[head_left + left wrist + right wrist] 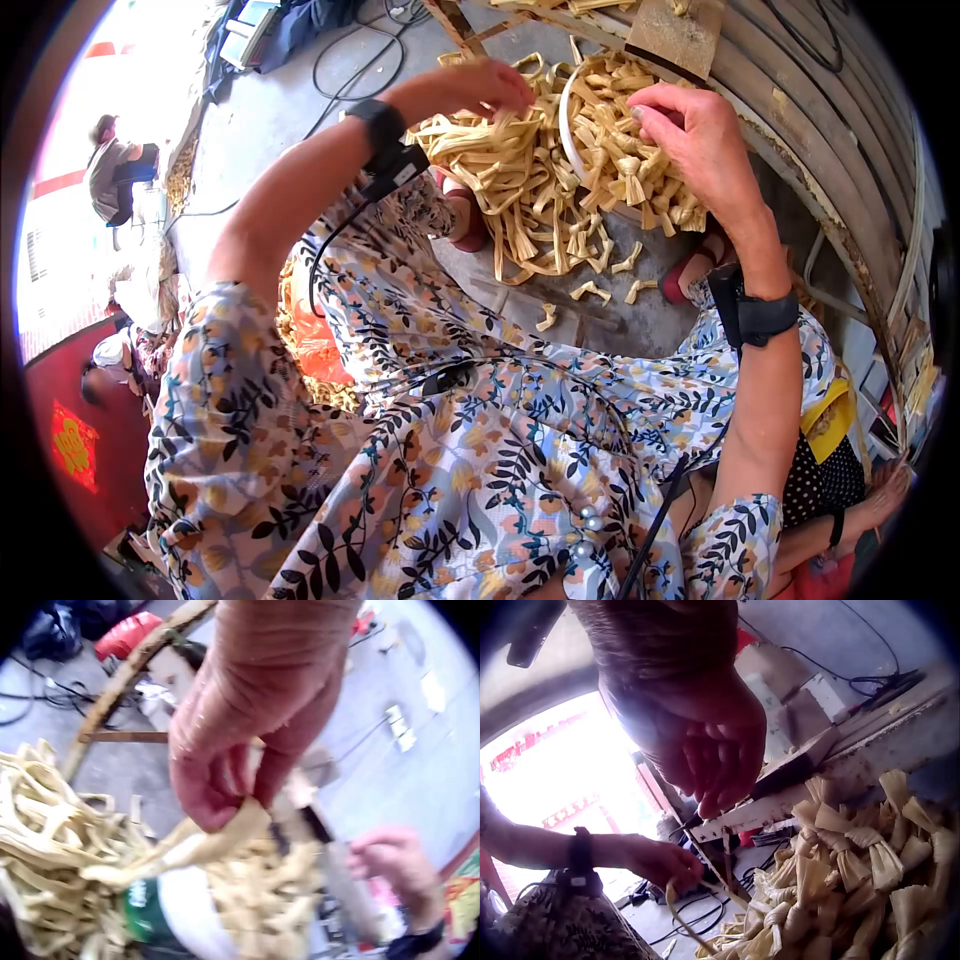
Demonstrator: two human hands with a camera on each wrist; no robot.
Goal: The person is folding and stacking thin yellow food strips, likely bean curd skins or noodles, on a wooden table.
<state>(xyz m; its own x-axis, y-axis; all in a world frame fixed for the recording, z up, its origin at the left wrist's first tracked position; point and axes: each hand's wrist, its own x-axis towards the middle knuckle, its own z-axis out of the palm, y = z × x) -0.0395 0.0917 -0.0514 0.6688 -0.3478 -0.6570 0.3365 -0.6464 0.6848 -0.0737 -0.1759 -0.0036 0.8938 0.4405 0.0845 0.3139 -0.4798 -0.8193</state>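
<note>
A gray floor [265, 135] forms the ground of the scene, with a brightly lit opening along its left side. At the far left, a seated person [120, 180] is seen above a red panel [50, 390] bearing a gold character. To the right of these, a black cable [315, 75] lies coiled on the floor. The left hand [480, 88], blurred in the head view, is nearly closed; as the left wrist view shows, thumb and fingers pinch one end of a pale strip [232, 836], which slopes down toward the heap. This heap of long strips [485, 165], loosely tangled, lies just beside a white-rimmed container [571, 125]. Below it, several loose knots [590, 291] are scattered on the floor between the wearer's shoes [470, 228]. The container is heaped with knotted pieces [625, 165], each with flared ends. Above their right side is the right hand [695, 130], its fingers loosely bent, with nothing visible in its grasp; in the right wrist view the fingertips are apart from the pieces. Near it, at the top, is a wooden board [675, 35].
</note>
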